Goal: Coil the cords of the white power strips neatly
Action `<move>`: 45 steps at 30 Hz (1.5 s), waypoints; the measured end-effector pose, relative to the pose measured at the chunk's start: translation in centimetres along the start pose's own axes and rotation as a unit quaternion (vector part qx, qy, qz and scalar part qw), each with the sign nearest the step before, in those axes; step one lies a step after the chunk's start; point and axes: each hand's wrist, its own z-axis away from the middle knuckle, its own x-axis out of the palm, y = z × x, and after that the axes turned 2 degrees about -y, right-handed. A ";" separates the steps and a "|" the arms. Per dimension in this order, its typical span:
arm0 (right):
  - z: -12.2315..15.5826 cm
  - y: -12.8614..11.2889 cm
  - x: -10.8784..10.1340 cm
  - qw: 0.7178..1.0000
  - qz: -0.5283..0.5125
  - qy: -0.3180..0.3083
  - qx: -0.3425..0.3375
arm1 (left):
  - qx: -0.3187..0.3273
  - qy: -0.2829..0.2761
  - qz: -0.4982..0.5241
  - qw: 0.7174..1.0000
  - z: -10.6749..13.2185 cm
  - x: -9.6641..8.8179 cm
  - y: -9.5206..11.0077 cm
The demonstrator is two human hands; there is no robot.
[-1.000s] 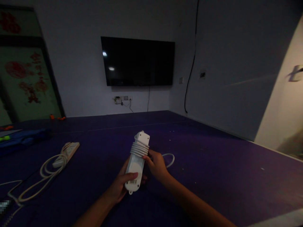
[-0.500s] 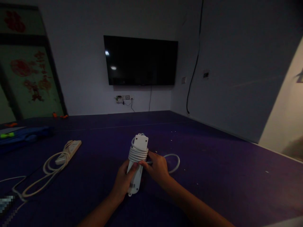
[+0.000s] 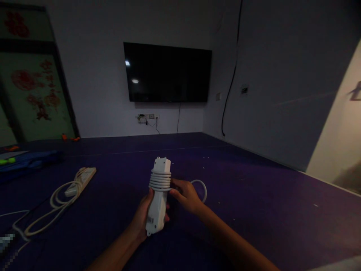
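Observation:
A white power strip [image 3: 156, 212] is held up in front of me, tilted, with its screwed back face toward me. Several turns of its white cord [image 3: 160, 180] are wrapped around its upper half. My left hand [image 3: 142, 214] grips the strip's lower part from the left, and its fingertips show past the right edge. My right hand [image 3: 187, 195] pinches the cord at the strip's right side, just by the lowest turn. A loose loop of that cord curves out behind the right hand; its end is hidden.
On the purple floor [image 3: 254, 210] at left lies a second power strip [image 3: 89, 175] with a loosely coiled cream cord [image 3: 42, 222]. Blue cloth [image 3: 36, 160] lies farther left. A television [image 3: 169, 73] hangs on the far wall above sockets [image 3: 149, 116]. A black cable [image 3: 231, 82] hangs at right.
The strip has shifted slightly left and turned, showing its right side. My left thumb has moved off its face to the left edge. The right hand has moved slightly left with the cord.

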 end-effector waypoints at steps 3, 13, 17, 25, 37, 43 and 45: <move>-0.4 -0.4 0.3 0.983 -0.182 -0.028 -0.003 | -0.055 -0.042 -0.015 0.997 0.1 -0.5 -0.1; -0.5 -1.5 1.1 0.921 -0.385 -0.053 0.017 | -0.090 -0.037 -0.026 0.995 -0.4 -1.3 -0.5; -0.6 -1.7 1.2 0.920 -0.391 -0.035 0.018 | -0.042 -0.015 -0.036 0.998 -0.2 -0.7 -0.5; -0.6 -1.5 1.5 0.918 -0.397 -0.011 -0.001 | 0.092 0.050 -0.058 0.993 -0.2 -0.3 0.0; -0.3 -1.9 1.8 0.930 -0.367 -0.002 0.000 | 0.081 0.038 -0.076 0.993 -0.3 -0.6 0.7; -0.4 -1.4 2.0 0.943 -0.330 0.038 0.006 | 0.144 0.087 -0.128 0.977 -1.1 -1.3 -0.2; -0.3 -1.1 2.1 0.957 -0.281 0.065 0.011 | 0.200 0.099 -0.166 0.961 -1.1 -1.4 -0.6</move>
